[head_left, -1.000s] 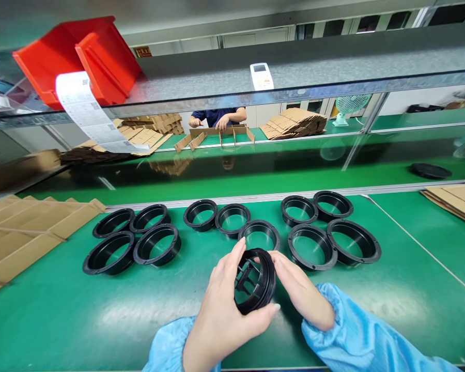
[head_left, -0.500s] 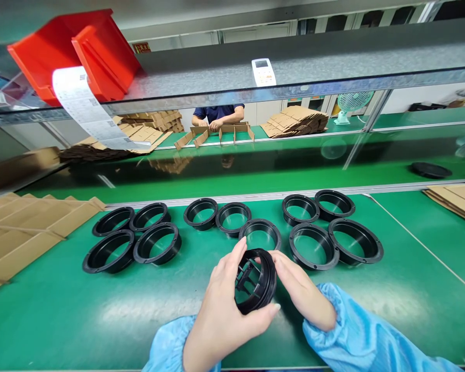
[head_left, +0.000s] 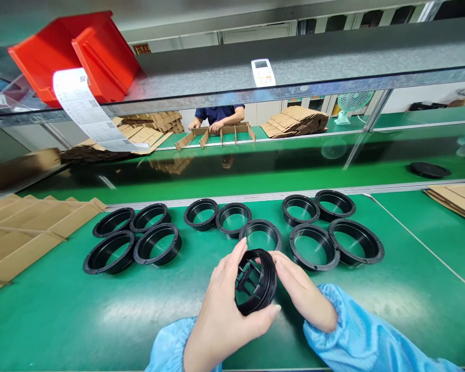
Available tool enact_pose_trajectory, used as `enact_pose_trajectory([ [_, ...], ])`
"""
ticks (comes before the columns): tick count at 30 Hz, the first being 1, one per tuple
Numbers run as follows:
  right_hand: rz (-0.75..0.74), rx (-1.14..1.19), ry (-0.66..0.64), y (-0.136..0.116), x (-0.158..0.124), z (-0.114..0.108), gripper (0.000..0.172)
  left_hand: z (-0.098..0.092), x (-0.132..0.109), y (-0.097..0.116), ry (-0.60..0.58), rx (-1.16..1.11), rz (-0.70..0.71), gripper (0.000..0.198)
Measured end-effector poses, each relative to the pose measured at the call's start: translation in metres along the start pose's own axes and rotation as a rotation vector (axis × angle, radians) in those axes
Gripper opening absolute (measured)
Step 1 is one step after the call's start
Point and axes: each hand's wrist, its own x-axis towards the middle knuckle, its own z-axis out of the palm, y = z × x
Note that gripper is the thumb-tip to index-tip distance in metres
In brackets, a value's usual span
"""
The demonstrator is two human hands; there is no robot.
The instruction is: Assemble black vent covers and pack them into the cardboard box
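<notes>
My left hand [head_left: 228, 310] is closed around a black plastic ring [head_left: 269, 284] with thin cross ribs inside, tilted up on its side above the bench. On the ring's right edge lie the fingers of my right hand [head_left: 304, 289], which also grips it; some of its fingertips are hidden behind the ring. Just beyond the held part is a wider black flanged ring [head_left: 277, 235] lying on the bench. More flanged rings stand in groups: one at the left [head_left: 174, 253], one in the middle [head_left: 200, 226], one at the right [head_left: 375, 253].
Cardboard dividers [head_left: 27, 227] lie at the left, flat cardboard [head_left: 457, 199] at the right. Overhead, a shelf [head_left: 201, 72] carries a red bin [head_left: 108, 57], a paper strip [head_left: 85, 111] and a white remote [head_left: 263, 73]. A co-worker's hands [head_left: 216, 127] handle dividers across the bench.
My hands and the ribbed ring stay almost still. Across the bench, one of the co-worker's hands has moved left, away from the other.
</notes>
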Motion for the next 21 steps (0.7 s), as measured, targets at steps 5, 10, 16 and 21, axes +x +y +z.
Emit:
enact_pose_trajectory([
  [5,-0.007,0.021,-0.008,0.0001,0.0002,0.0002,0.037,-0.0001,-0.0006,0.0045,0.028,0.085,0.026,0.101],
  [10,-0.018,0.016,-0.003,-0.0007,0.0007,0.0006,0.038,0.0,-0.0012,0.0063,0.066,0.13,0.06,0.102],
  [16,-0.025,0.015,-0.002,-0.0019,-0.0005,0.0004,0.038,-0.0001,-0.0009,0.0054,0.047,0.094,0.034,0.099],
  [21,-0.031,0.019,0.005,-0.0024,0.0003,-0.0002,0.038,0.0008,-0.0006,0.0053,0.036,0.062,0.022,0.096],
])
